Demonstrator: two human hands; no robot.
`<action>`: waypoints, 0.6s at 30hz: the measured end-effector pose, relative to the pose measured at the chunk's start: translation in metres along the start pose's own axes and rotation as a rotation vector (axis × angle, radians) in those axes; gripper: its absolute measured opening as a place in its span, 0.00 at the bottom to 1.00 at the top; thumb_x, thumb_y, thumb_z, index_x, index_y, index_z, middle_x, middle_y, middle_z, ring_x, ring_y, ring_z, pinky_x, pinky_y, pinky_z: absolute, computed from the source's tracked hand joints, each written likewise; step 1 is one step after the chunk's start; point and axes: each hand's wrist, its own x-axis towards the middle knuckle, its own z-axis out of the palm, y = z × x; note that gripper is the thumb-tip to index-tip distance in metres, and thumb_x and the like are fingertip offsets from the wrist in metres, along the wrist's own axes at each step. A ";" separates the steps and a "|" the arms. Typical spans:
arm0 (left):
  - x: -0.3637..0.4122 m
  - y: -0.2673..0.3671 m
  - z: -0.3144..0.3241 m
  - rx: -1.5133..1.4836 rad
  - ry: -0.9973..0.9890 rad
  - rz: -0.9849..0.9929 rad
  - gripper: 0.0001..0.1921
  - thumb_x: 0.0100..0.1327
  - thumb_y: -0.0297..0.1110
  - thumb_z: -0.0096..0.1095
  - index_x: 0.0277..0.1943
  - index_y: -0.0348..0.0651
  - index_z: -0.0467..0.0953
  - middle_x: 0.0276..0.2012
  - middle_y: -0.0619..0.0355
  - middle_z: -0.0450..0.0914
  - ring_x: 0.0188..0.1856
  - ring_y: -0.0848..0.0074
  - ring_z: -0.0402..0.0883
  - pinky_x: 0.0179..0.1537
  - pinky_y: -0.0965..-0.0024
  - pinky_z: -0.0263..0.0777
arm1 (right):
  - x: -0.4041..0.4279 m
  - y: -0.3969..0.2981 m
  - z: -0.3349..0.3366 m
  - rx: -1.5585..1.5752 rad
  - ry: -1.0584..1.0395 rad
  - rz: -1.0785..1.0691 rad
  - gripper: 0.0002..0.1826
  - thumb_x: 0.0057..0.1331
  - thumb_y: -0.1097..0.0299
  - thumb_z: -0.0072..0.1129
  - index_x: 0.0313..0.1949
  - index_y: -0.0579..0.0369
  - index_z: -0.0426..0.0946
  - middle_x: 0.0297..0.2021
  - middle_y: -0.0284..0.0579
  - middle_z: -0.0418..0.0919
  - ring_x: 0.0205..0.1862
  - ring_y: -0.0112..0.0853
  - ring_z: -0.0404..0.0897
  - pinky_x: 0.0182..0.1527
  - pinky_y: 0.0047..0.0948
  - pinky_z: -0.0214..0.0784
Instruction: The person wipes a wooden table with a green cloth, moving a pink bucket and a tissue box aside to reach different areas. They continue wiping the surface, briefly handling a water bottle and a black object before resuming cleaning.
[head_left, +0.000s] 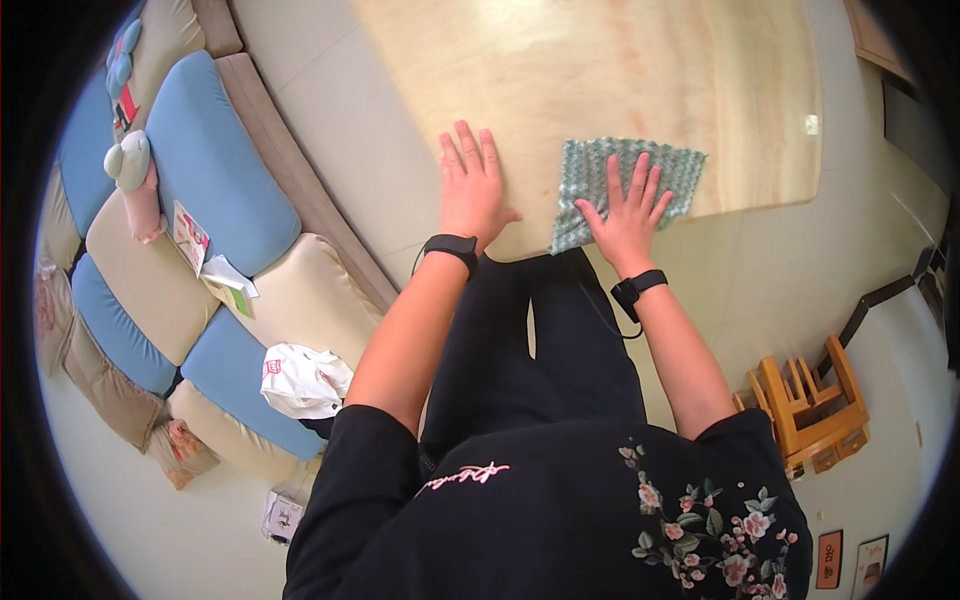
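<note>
A pale yellow, stone-patterned tabletop (525, 82) with a glossy surface lies before me. My left hand (472, 191) rests palm down near its left edge, fingers pointing away from me and thumb out to the right. Under my right hand (628, 217) is a green-and-white textured cloth (581, 176), spread out at the near edge of the table. That hand lies flat on the cloth with its fingers apart, not curled around it. Each wrist wears a black band.
To the left stands a sofa with blue and beige cushions (217, 165), holding a plush toy (139, 187), papers (191, 236) and a white bag (306, 380). A wooden chair-like piece (814, 409) is at the right. My legs touch or nearly touch the table's near edge.
</note>
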 end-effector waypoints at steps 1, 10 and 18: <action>0.001 -0.001 0.001 -0.005 -0.002 0.000 0.72 0.41 0.52 0.88 0.78 0.27 0.42 0.77 0.23 0.36 0.78 0.26 0.40 0.75 0.39 0.52 | 0.008 -0.003 0.001 0.001 0.015 0.000 0.50 0.63 0.33 0.61 0.80 0.27 0.51 0.82 0.49 0.39 0.82 0.54 0.40 0.73 0.75 0.32; -0.002 -0.001 0.000 -0.023 -0.009 -0.020 0.70 0.41 0.50 0.88 0.78 0.28 0.43 0.78 0.24 0.36 0.78 0.26 0.39 0.75 0.39 0.55 | 0.229 -0.054 -0.047 -0.082 0.174 -0.103 0.49 0.64 0.37 0.62 0.79 0.39 0.56 0.80 0.56 0.47 0.81 0.53 0.44 0.75 0.68 0.39; 0.003 -0.001 0.004 -0.083 0.020 0.013 0.72 0.40 0.49 0.89 0.79 0.31 0.43 0.79 0.27 0.35 0.79 0.28 0.38 0.75 0.40 0.53 | 0.205 -0.034 -0.013 -0.071 0.200 -0.204 0.43 0.67 0.33 0.56 0.78 0.32 0.58 0.82 0.52 0.41 0.81 0.56 0.41 0.72 0.77 0.33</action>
